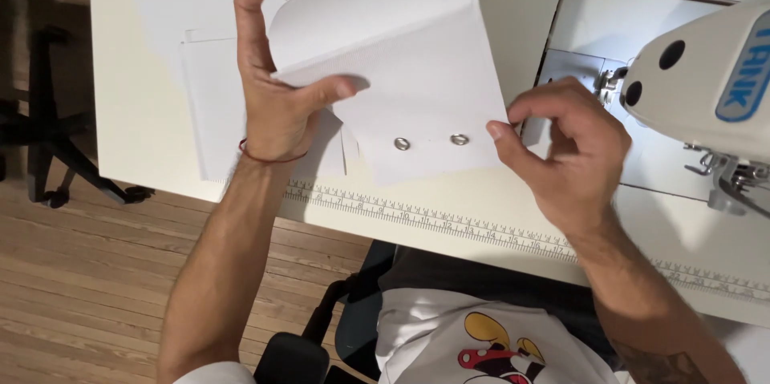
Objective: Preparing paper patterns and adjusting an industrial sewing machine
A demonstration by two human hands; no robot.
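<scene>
A sewing workroom, probably a small or home one — little beyond the table shows. An industrial sewing machine (706, 71) sits sunk into a white table (136, 111) with a ruler strip (449, 228) along its edge — wooden plank floor (80, 272) below.

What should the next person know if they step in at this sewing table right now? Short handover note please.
Left hand: thumb pressing the folded white fabric piece, fingers spread and raised.
Right hand: pinching the fabric's right edge, beside the sewing machine.
Fabric lies on the white table, upper layer curled back; two metal eyelets already set near its lower edge. More white pieces lie underneath, left of it.
Done: eyelets in.
Left: fabric is not under the needle; no stitching visible on it yet.
</scene>
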